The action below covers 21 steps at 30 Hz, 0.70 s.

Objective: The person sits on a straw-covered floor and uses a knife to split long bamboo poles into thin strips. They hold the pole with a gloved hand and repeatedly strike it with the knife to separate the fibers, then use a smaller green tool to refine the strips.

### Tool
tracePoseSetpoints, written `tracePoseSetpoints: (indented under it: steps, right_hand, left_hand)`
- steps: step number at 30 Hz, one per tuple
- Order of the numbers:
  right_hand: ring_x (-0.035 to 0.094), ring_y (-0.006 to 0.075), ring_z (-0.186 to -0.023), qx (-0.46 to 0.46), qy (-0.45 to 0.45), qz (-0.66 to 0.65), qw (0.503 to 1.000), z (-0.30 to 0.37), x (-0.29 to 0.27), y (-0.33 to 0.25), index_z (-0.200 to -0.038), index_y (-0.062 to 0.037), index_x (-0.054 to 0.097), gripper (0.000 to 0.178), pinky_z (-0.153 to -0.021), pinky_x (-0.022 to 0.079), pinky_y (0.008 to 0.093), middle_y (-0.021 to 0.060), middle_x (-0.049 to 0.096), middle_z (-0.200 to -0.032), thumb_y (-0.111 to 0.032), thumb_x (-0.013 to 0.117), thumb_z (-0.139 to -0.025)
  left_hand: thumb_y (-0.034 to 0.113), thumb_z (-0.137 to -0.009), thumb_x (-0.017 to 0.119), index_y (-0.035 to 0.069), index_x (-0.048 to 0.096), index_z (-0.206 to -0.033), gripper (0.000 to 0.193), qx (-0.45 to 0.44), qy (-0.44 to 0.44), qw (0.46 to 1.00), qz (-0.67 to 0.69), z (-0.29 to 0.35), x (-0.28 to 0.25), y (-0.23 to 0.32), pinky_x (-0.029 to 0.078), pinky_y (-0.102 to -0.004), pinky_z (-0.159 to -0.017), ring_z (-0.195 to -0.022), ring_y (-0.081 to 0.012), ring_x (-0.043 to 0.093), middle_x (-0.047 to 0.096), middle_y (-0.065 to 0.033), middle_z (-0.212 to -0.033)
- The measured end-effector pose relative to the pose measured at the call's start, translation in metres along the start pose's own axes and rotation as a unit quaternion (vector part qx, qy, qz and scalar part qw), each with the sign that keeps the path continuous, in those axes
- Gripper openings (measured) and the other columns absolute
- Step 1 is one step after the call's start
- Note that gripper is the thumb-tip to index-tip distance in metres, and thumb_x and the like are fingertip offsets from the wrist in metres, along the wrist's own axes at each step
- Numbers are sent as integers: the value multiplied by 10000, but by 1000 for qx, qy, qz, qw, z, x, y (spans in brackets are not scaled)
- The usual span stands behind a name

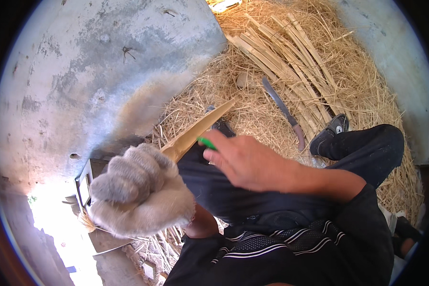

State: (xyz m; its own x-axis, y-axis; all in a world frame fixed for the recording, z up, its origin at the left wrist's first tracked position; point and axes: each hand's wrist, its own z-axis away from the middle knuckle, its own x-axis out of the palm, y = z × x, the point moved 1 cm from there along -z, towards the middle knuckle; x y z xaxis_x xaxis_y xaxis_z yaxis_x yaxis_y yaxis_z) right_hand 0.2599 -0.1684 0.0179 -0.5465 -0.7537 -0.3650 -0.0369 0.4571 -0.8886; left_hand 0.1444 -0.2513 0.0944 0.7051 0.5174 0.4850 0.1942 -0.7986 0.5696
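My left hand (140, 193), in a thick grey knitted glove, is closed in a fist around the near end of a split bamboo piece (198, 127). The piece slants up and away to the right and narrows toward its far tip. My bare right hand (250, 164) is slightly blurred and closed on a green-handled tool (206, 143). Only a bit of green shows past the fingers, right beside the bamboo; the tool's working end cannot be made out. Both hands are above my lap.
A machete (282, 106) with a brown handle lies on the straw (367, 95) ahead. Long split bamboo strips (295, 57) are spread behind it. My shoe (326, 136) rests near the machete's handle. A worn grey wall (100, 62) rises on the left.
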Motion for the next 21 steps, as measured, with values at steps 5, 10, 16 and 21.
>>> tracePoseSetpoints:
  steps: [5, 10, 16, 21]
  right_hand:
    - [613, 416, -551, -13, -35, 39, 999, 16, -7, -38, -1188, 36, 473, 305, -502, 477, 476, 229, 599, -625, -159, 550, -967]
    - [609, 425, -557, 9, -4, 37, 999, 13, -13, -37, -1187, 43, 467, 305, -504, 472, 479, 237, 589, -613, -150, 549, -965]
    - [608, 440, -569, 37, 7, 68, 997, 12, -7, -22, -1140, 45, 448, 262, -497, 465, 499, 234, 575, -594, -133, 535, -967]
    - [610, 450, -572, 73, 15, 153, 985, 2, 6, 19, -1079, 45, 440, 229, -484, 469, 514, 238, 571, -584, -144, 518, -975]
  left_hand:
    - [532, -1007, 350, 190, 305, -607, 528, 58, -61, 996, -35, -3, 18, 27, 187, -217, -334, -379, -63, 179, 235, 42, -471]
    - [455, -1031, 354, 124, 444, -686, 486, -4, -184, 983, 20, -10, 9, 38, 353, -280, -350, -402, -133, 360, 420, -22, -538]
    - [388, -1041, 301, 71, 461, -726, 475, -32, -241, 966, 90, -16, -3, -18, 443, -388, -337, -382, -201, 412, 455, -85, -530]
    - [322, -1036, 268, 135, 441, -648, 464, -22, -162, 985, 52, -14, 4, -18, 365, -340, -303, -336, -138, 319, 378, -11, -449]
